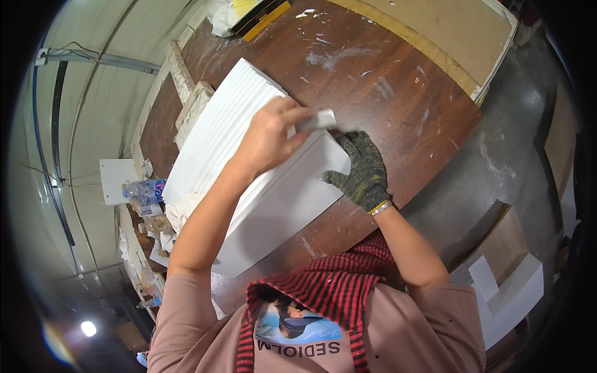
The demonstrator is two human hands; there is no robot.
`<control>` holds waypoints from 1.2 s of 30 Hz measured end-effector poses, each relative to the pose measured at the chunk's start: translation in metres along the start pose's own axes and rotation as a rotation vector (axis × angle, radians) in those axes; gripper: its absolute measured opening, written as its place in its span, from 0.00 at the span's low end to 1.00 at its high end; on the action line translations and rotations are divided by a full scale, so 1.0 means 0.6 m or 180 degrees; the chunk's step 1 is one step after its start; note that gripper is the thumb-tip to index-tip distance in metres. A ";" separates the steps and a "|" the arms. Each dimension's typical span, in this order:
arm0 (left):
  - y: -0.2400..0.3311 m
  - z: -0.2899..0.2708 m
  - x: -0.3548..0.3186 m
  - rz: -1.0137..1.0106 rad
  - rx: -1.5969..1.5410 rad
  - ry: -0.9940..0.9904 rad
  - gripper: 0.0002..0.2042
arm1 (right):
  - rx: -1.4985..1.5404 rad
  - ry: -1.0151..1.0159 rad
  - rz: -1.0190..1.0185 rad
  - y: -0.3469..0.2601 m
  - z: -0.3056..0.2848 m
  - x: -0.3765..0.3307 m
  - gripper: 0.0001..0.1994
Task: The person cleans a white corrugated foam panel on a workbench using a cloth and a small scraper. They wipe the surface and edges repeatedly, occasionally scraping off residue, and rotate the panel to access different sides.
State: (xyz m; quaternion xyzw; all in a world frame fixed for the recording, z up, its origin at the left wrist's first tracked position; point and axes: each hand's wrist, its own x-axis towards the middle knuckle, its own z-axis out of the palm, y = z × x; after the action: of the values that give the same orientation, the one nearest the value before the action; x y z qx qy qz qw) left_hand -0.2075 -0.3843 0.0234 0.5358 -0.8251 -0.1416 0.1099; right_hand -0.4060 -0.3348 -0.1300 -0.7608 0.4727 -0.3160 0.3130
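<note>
Dark-brown wood-grain tabletop [423, 118], smeared with whitish marks. Tan flat board with a yellow border [454, 31] at its far right corner; yellow-and-black object [264, 18] at the far edge. Grey floor [460, 199] past the right edge, with white angular cut panels [513, 292] lower down. Pale panelled wall [99, 112] to the left; clear plastic bottle with a blue-purple label [146, 192] near the left edge. White stack of thin, ridged layers [233, 115] lies slantwise from mid-table toward the near edge. Bare left hand [277, 133] is above the stack, forearm crossing it, fingers closed on a small off-white piece [324, 119], blurred, kind unclear. Right hand in a dark green-grey knit glove [364, 168]: palm down at the stack's right corner, fingers extended, thumb spread over the white face, gripping unclear.
</note>
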 end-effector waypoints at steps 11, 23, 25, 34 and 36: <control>-0.029 -0.009 -0.014 -0.0426 0.0055 0.0279 0.14 | -0.0036 -0.0069 0.0023 0.002 -0.003 0.001 0.44; -0.021 -0.012 -0.009 -0.0539 -0.0201 0.0145 0.15 | -0.0179 -0.0027 -0.0195 0.008 0.000 0.004 0.45; -0.020 -0.011 -0.010 -0.0271 -0.0171 -0.0104 0.15 | -0.0175 -0.0009 -0.0240 0.008 0.000 0.003 0.46; -0.020 -0.014 -0.005 -0.0515 -0.0015 0.0364 0.16 | -0.0184 -0.0121 -0.0218 0.006 -0.004 0.005 0.47; -0.021 -0.017 0.000 -0.0680 -0.0181 0.0412 0.17 | -0.0236 -0.0105 -0.0184 0.005 -0.004 0.006 0.47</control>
State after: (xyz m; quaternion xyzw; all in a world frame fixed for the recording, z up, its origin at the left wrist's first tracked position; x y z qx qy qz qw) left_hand -0.1934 -0.3901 0.0287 0.6253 -0.7501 -0.1410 0.1624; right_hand -0.4081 -0.3395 -0.1305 -0.7903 0.4566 -0.2947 0.2831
